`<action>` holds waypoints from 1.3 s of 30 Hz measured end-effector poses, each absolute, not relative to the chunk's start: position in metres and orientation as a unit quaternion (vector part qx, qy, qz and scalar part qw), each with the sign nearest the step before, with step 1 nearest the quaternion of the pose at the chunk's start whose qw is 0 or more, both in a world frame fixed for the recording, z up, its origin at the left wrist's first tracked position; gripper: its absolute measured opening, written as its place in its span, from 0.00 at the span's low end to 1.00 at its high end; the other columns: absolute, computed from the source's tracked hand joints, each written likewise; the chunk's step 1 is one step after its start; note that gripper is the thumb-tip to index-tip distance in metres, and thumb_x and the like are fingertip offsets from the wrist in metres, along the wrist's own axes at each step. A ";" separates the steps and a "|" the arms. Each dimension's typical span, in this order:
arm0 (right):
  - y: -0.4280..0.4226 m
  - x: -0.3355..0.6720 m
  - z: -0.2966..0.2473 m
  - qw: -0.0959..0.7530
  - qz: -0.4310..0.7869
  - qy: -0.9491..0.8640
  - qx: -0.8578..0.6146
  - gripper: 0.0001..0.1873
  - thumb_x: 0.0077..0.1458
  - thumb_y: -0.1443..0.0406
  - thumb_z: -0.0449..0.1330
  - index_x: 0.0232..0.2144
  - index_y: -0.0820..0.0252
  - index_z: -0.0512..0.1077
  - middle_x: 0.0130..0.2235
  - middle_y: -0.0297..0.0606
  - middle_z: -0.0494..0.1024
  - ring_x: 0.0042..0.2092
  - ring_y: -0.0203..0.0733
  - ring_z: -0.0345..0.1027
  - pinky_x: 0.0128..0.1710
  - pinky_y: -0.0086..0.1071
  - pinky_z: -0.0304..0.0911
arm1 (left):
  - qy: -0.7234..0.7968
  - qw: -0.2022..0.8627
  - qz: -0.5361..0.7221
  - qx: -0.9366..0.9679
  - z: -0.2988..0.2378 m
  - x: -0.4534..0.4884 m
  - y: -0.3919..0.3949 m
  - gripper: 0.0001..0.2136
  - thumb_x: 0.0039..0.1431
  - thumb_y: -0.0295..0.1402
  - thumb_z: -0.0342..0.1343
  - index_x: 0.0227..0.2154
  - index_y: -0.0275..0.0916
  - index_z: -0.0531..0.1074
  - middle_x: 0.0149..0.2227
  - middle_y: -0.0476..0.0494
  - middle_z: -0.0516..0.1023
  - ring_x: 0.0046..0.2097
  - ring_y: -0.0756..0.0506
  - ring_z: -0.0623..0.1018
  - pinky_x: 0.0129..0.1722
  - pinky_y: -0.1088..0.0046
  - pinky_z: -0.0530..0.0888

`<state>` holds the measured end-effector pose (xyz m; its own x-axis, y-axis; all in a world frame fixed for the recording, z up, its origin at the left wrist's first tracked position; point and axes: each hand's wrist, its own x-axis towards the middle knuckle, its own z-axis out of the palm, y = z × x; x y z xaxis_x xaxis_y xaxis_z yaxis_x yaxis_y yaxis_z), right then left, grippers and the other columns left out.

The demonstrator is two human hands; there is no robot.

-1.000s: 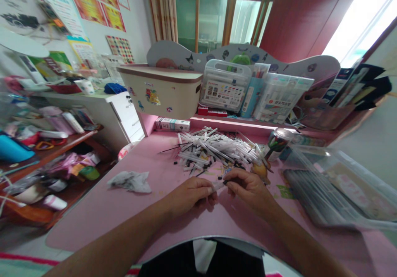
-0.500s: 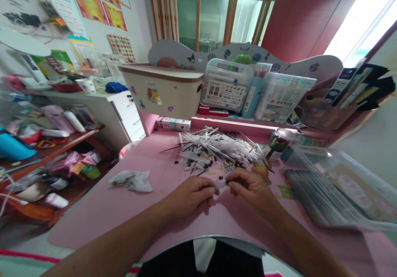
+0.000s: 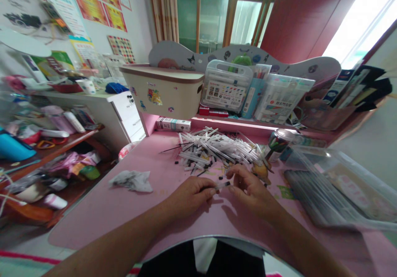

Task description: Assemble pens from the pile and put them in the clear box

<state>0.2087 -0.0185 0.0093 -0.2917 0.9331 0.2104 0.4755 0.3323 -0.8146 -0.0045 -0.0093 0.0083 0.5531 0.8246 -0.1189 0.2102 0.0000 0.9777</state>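
Observation:
My left hand (image 3: 196, 195) pinches a short clear tube with a black end (image 3: 223, 184) between thumb and fingertips, its black end pointing right. Just right of that end is my right hand (image 3: 250, 191), thumb and fingers apart, with nothing visible between them. Beyond both hands lies a heap of white pen barrels (image 3: 223, 144), with small black pieces (image 3: 220, 178) scattered along its near edge. What the curled fingers of my left hand cover is hidden.
A crumpled tissue (image 3: 132, 180) lies left on the pink desk (image 3: 102, 211). To the right, a clear plastic box (image 3: 338, 161) stands beside a bundle of grey sticks (image 3: 313, 198). A can (image 3: 281, 140) is behind the heap's right end. Pen cases (image 3: 228, 87) line the shelf above.
My right hand has let go of the tube's black end and drawn slightly right, its fingers opening. The left hand keeps hold of the tube, nearly in place.

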 end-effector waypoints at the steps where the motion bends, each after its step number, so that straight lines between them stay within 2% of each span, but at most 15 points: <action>1: -0.017 0.208 0.010 0.355 0.310 -0.746 -0.471 0.10 0.55 0.69 0.56 0.41 0.56 0.70 0.34 0.34 0.70 0.34 0.38 0.63 0.33 0.30 0.58 | 0.395 0.586 0.261 0.658 0.008 -0.005 -0.009 0.09 0.58 0.32 0.50 0.27 0.36 0.72 0.24 0.50 0.69 0.27 0.50 0.70 0.28 0.76 0.67; 4: -0.012 0.206 0.011 0.356 0.289 -0.769 -0.446 0.04 0.57 0.69 0.54 0.31 0.58 0.69 0.36 0.36 0.70 0.38 0.39 0.64 0.40 0.33 0.59 | 0.390 0.577 0.252 0.672 0.008 -0.005 -0.008 0.08 0.58 0.32 0.50 0.27 0.36 0.72 0.24 0.50 0.69 0.27 0.50 0.70 0.29 0.76 0.68; 8: -0.012 0.204 0.013 0.347 0.305 -0.762 -0.454 0.14 0.61 0.66 0.51 0.23 0.58 0.64 0.29 0.34 0.67 0.32 0.38 0.60 0.35 0.32 0.57 | 0.388 0.580 0.251 0.670 0.007 -0.005 -0.008 0.09 0.58 0.33 0.50 0.30 0.35 0.73 0.24 0.50 0.70 0.27 0.50 0.71 0.29 0.75 0.68; 12: -0.022 0.204 0.015 0.336 0.342 -0.736 -0.479 0.03 0.58 0.68 0.55 0.34 0.56 0.68 0.30 0.33 0.69 0.33 0.38 0.60 0.32 0.31 0.55 | 0.393 0.574 0.246 0.675 0.007 -0.005 -0.008 0.09 0.59 0.33 0.50 0.28 0.36 0.73 0.25 0.49 0.70 0.28 0.49 0.71 0.29 0.75 0.68; 13: -0.023 0.204 0.015 0.333 0.351 -0.730 -0.482 0.04 0.57 0.68 0.55 0.35 0.56 0.68 0.31 0.32 0.69 0.33 0.38 0.60 0.32 0.30 0.55 | 0.394 0.572 0.244 0.677 0.007 -0.005 -0.008 0.10 0.59 0.33 0.50 0.28 0.36 0.73 0.25 0.49 0.70 0.28 0.49 0.71 0.30 0.75 0.68; 16: -0.020 0.202 0.014 0.336 0.348 -0.733 -0.478 0.04 0.57 0.68 0.54 0.30 0.57 0.66 0.29 0.32 0.67 0.33 0.37 0.60 0.33 0.30 0.56 | 0.396 0.571 0.245 0.676 0.007 -0.005 -0.007 0.10 0.59 0.33 0.50 0.29 0.36 0.73 0.25 0.50 0.70 0.28 0.49 0.71 0.29 0.75 0.68; 19: -0.015 0.202 0.012 0.339 0.338 -0.740 -0.473 0.12 0.60 0.66 0.52 0.23 0.57 0.63 0.28 0.33 0.67 0.32 0.38 0.60 0.34 0.32 0.56 | 0.390 0.572 0.249 0.677 0.007 -0.005 -0.008 0.09 0.58 0.33 0.50 0.30 0.36 0.74 0.25 0.50 0.70 0.27 0.50 0.71 0.29 0.75 0.68; 25: -0.020 0.204 0.013 0.353 0.367 -0.715 -0.480 0.05 0.58 0.68 0.52 0.32 0.56 0.68 0.33 0.35 0.71 0.37 0.40 0.64 0.37 0.31 0.59 | 0.394 0.561 0.245 0.686 0.009 -0.005 -0.008 0.10 0.59 0.34 0.50 0.27 0.36 0.72 0.24 0.49 0.70 0.28 0.49 0.71 0.29 0.75 0.67; 28: -0.018 0.202 0.013 0.338 0.345 -0.733 -0.479 0.06 0.58 0.68 0.52 0.28 0.57 0.67 0.31 0.33 0.69 0.35 0.39 0.62 0.37 0.31 0.57 | 0.396 0.543 0.237 0.701 0.010 -0.006 -0.009 0.11 0.59 0.33 0.49 0.27 0.36 0.74 0.24 0.49 0.71 0.28 0.49 0.71 0.30 0.75 0.67; 33: -0.013 0.198 0.007 0.337 0.301 -0.750 -0.483 0.14 0.60 0.64 0.50 0.22 0.57 0.62 0.27 0.33 0.67 0.32 0.38 0.60 0.36 0.32 0.56 | 0.396 0.498 0.229 0.737 0.013 -0.005 -0.010 0.12 0.59 0.31 0.48 0.29 0.36 0.76 0.25 0.48 0.72 0.29 0.48 0.71 0.30 0.76 0.64; 39: -0.014 0.197 0.001 0.328 0.305 -0.731 -0.516 0.17 0.61 0.60 0.51 0.21 0.57 0.63 0.25 0.34 0.68 0.31 0.39 0.61 0.35 0.32 0.56 | 0.373 0.428 0.235 0.789 0.014 -0.007 -0.008 0.10 0.57 0.28 0.50 0.28 0.37 0.77 0.26 0.49 0.72 0.31 0.48 0.70 0.33 0.74 0.62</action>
<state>0.1972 -0.0142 0.0006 -0.2538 0.9532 0.1642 0.5533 0.2823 -0.7837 -0.0072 -0.0082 0.0138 0.6121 0.7890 0.0523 0.3873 -0.3568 0.8501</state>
